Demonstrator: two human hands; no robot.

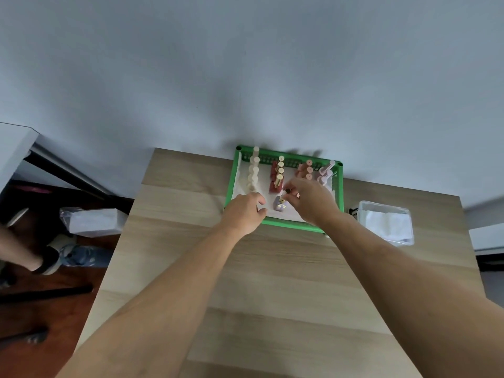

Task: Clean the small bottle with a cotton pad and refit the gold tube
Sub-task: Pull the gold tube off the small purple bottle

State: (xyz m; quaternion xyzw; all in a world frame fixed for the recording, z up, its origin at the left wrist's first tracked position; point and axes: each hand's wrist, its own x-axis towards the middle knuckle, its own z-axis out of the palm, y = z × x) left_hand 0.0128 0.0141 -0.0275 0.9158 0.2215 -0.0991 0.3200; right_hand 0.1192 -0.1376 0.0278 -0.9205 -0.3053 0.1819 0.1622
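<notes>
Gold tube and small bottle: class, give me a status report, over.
Right hand pinching gold tube above small bottle in green tray. Left hand at tray's near edge, grip unclear. Red bottle row close behind.

Right hand (308, 200) pinches gold tube (286, 192) above small bottle (279, 206) in green tray (289, 224)

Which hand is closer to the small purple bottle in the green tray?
The right hand: its fingertips hold a gold tube right above the small purple bottle. The left hand is beside the bottle, apart from it.
</notes>
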